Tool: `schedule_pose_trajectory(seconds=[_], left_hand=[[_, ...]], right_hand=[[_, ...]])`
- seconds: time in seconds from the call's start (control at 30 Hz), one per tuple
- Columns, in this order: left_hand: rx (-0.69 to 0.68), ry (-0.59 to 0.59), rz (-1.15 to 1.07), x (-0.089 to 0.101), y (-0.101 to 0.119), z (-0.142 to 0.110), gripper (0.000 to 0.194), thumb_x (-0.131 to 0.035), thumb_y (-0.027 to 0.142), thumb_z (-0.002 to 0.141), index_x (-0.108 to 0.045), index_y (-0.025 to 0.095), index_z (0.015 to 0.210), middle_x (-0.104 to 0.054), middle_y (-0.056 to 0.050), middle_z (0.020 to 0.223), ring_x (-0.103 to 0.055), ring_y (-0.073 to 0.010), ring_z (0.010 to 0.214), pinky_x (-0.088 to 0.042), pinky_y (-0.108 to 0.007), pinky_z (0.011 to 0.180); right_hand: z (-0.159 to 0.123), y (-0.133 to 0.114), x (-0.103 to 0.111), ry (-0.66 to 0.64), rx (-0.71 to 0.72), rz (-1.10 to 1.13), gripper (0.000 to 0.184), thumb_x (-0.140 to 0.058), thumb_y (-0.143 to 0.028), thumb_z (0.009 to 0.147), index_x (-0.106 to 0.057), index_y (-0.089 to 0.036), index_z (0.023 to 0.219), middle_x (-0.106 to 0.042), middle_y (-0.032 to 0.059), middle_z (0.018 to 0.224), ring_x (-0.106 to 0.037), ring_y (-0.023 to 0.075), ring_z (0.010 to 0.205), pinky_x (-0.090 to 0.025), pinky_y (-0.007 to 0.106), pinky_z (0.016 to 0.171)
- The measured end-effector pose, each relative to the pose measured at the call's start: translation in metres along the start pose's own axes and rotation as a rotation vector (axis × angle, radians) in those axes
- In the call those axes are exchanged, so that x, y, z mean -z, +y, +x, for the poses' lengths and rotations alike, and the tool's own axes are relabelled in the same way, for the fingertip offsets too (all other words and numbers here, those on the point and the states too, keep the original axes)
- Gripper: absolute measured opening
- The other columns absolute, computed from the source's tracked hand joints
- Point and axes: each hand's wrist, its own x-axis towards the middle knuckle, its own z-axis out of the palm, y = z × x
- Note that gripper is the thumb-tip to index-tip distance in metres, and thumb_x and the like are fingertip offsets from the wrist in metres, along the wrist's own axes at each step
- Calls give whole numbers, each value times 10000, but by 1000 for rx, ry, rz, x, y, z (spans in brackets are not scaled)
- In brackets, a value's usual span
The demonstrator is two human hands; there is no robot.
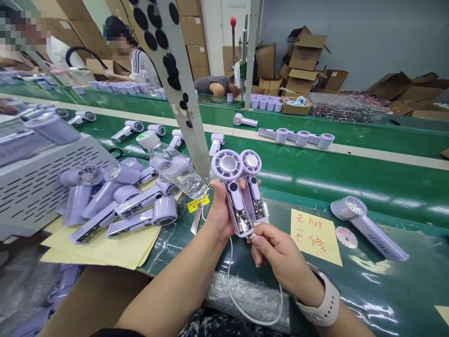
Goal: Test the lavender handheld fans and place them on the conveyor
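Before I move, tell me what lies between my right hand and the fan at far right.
From your right hand toward the fan, first a yellow note with red writing, then a pale round disc; the head view shows both.

Fans [227, 164] lilac; near-left paper [140, 248] yellow; belt [351, 180] green; far-left sleeve [138, 65] white, dark stripes.
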Motion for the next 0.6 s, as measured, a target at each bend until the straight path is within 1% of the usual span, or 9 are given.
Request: schedule_pose_trajectory(seconds=[0.07,0.13,0.23,0.33,0.43,0.47,0.53,0.6], left_hand=[[-17,23,6,0,-1,0,698,-842,844,539,-656,202,742,-795,-94,965,-757,-358,1071,-639,-433,854],[-52,34,28,0,-1,-1,670,-826,834,593,-657,204,744,-788,-87,968,-750,-345,1099,-632,-419,880],[-86,-27,45,-2,0,-4,666,-799,851,615,-660,210,731,-783,-94,1005,-727,-374,1163,-629,-432,898],[-80,-69,21,-6,3,-7,686,-764,886,614,-661,217,728,-780,-95,1012,-727,-379,1154,-632,-443,878],[-90,-64,-12,-9,4,-7,707,-743,904,610,-640,209,692,-772,-79,1030,-742,-328,1084,-628,-405,842],[-102,-61,-13,-10,4,-7,714,-747,907,598,-634,206,676,-769,-74,1041,-742,-314,1065,-626,-389,830],[-134,-53,3,-10,2,-7,722,-755,912,568,-633,205,657,-767,-72,1034,-735,-312,1062,-622,-381,823],[-161,-44,25,-11,-3,-8,726,-752,921,551,-645,211,660,-766,-84,982,-718,-348,1111,-619,-414,857]], right_hand=[[0,-2,-6,1,43,16,497,-587,-674,996,-606,-212,815,-611,-25,597,-541,140,582,-409,286,637],[-2,-2,-7,28,51,42,496,-579,-677,1001,-602,-214,825,-581,-37,561,-521,139,552,-393,280,605],[-4,-1,-4,52,37,80,501,-564,-698,997,-593,-221,846,-526,-59,520,-489,139,498,-370,277,554],[-5,-1,1,1,64,-13,512,-573,-688,998,-604,-219,795,-602,-22,586,-552,154,571,-412,297,624],[-6,0,-3,29,99,-68,523,-568,-671,1010,-611,-215,757,-653,6,649,-595,168,661,-432,306,691],[-6,1,-7,52,96,-42,513,-571,-669,1010,-616,-215,776,-638,-1,631,-587,165,648,-434,301,680],[-8,4,-16,88,53,66,498,-571,-680,1004,-606,-217,824,-551,-41,551,-525,145,543,-410,275,578],[-9,8,-25,121,-3,184,492,-538,-694,1011,-571,-228,855,-429,-94,480,-403,119,413,-315,247,446]])
